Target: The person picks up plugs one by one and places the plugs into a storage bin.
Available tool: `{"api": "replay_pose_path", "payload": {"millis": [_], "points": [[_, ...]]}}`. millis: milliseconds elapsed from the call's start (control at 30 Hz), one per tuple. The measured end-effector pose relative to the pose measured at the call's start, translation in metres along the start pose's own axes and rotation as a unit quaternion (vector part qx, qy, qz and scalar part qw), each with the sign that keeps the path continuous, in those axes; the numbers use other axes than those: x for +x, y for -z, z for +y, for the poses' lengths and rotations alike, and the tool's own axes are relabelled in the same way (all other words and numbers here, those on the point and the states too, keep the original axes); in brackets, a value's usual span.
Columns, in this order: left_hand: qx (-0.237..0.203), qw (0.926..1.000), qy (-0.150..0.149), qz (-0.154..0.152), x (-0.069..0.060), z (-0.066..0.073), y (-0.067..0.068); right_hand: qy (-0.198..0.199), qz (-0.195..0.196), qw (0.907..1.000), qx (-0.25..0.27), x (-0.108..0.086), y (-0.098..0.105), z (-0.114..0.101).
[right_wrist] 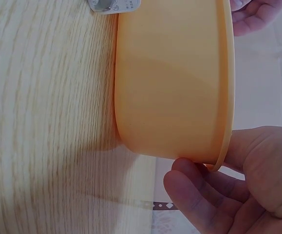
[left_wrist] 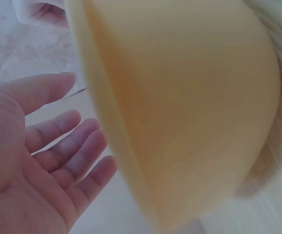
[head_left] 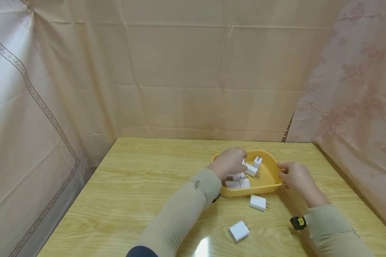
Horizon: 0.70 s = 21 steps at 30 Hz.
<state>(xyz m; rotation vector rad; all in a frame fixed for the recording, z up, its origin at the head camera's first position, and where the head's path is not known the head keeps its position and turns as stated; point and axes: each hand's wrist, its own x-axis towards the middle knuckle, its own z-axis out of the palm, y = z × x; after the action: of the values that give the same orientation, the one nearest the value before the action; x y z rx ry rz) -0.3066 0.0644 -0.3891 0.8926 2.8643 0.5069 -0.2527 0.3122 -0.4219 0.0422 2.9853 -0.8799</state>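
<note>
A yellow plastic basket (head_left: 270, 174) stands on the table, holding several white charger plugs, among them one charger plug (head_left: 251, 170) near its middle. My left hand (head_left: 228, 164) reaches over the basket's left side. In the left wrist view its fingers (left_wrist: 65, 156) are spread and loosely bent beside the rim, with nothing seen in them. At the right end, my right hand (head_left: 298, 180) pinches the basket's rim between thumb and fingers, as the right wrist view shows. Some plugs are partly hidden behind my left hand.
Two white charger plugs lie on the wooden table in front of the basket: one plug (head_left: 258, 202) close to its front wall, another plug (head_left: 239, 231) nearer to me. A pale curtain (head_left: 193, 71) hangs behind the table, with more cloth at both sides.
</note>
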Motion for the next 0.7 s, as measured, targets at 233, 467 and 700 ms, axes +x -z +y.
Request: {"api": "replay_pose_path", "payload": {"millis": [233,467,700], "points": [[-0.01,0.9999,0.004,0.0,-0.003,-0.001,0.003,-0.005,-0.004,1.0,0.0,0.0,0.0,0.0],[-0.014,0.9999,0.003,0.005,-0.008,-0.007,0.01,-0.01,-0.008,0.9999,0.001,0.001,0.0,0.0],[-0.03,0.9994,0.016,0.007,-0.016,-0.013,0.019,0.006,-0.014,0.9999,0.004,0.0,0.003,0.002]]}}
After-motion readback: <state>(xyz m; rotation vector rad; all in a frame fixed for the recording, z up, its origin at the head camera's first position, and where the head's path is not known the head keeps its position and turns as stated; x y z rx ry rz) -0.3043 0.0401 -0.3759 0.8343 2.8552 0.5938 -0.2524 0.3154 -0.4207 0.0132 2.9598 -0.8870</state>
